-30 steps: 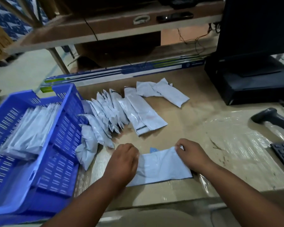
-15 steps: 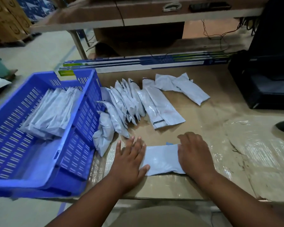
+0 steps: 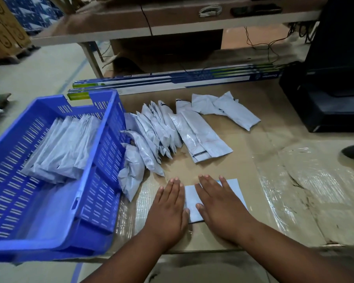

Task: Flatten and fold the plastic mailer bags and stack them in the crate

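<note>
- Cardboard-covered table (image 3: 243, 166), partly under clear film, lies beneath both hands.
- Blue crate (image 3: 102, 180) stands just left of the left hand, its near end hanging past the table edge; a row of folded bags (image 3: 63, 144) leans inside it toward the far end.
- Black machine (image 3: 323, 99) sits far to the right, beyond the right hand.
- Long boxes (image 3: 172, 80) lie along the far table edge, well beyond the hands.
- Loose bags (image 3: 157, 129) fan out in an overlapping row beyond the left hand, the nearest ones touching the crate's wall; two flatter ones (image 3: 202, 135) lie beyond the gap between the hands, and two more (image 3: 231, 109) farther off, beyond the right hand.
- Right hand (image 3: 221, 207) is spread flat, fingers straight, palm down on the mailer (image 3: 192, 201), covering most of it.
- Left hand (image 3: 168, 209) is also flat with fingers straight and together, pressing the mailer's left edge, thumb beside the right thumb.
- Mailer lies flat on the table under both hands, near the front edge; a strip shows between them and a corner past the right fingers.
</note>
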Demonstrator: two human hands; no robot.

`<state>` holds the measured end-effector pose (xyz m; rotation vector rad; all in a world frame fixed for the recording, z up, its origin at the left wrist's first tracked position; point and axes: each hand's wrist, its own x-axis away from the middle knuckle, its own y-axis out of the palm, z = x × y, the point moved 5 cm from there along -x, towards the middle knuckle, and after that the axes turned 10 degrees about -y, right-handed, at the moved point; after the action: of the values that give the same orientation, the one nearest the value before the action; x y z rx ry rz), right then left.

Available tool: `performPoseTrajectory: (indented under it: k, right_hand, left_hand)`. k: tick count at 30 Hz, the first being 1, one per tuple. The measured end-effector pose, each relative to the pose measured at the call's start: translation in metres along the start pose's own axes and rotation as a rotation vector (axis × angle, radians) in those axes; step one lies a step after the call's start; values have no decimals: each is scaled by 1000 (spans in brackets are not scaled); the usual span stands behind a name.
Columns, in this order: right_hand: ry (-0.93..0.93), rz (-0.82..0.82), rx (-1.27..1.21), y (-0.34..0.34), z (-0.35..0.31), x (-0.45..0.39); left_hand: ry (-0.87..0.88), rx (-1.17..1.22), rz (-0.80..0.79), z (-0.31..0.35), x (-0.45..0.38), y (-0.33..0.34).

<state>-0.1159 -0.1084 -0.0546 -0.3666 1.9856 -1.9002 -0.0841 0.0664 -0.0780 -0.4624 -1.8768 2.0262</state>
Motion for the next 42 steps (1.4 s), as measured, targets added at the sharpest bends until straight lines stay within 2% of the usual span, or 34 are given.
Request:
performPoseTrajectory:
  k: [2, 7, 19, 21, 24, 26, 27, 29, 32, 34, 42]
  right_hand:
    - [-10, -28, 4, -5, -7, -7]
    - [-76, -143, 20, 17, -19, -13]
    - [-53, -98, -175, 28, -12, -4]
    - [-45, -31, -307, 24, -8, -1]
    - [27, 76, -757, 17, 4, 3]
    - [83, 118, -986, 15, 12, 7]
    - [102, 122, -1025, 14, 14, 7]
    - [97, 91, -952, 10, 14, 6]
    - [-3, -19, -338, 12, 9, 8]
    - [-2, -52, -118, 13, 12, 14]
    - [-4, -101, -170, 29, 22, 23]
  left_hand:
    - [-53, -19, -15, 0, 0, 8]
    - [-42, -9, -25, -3, -1, 14]
    - [-43, 11, -55, -3, -1, 13]
    - [-36, 10, -54, 2, -3, 4]
    - [70, 79, -30, 27, -12, -5]
    - [69, 126, -81, 42, -15, 3]
    - [48, 122, -87, 44, -14, 8]
    - [22, 100, -83, 45, -12, 13]
    - [44, 95, -90, 44, -14, 17]
    - [41, 74, -82, 44, -15, 21]
    - [0, -22, -75, 44, -15, 22]
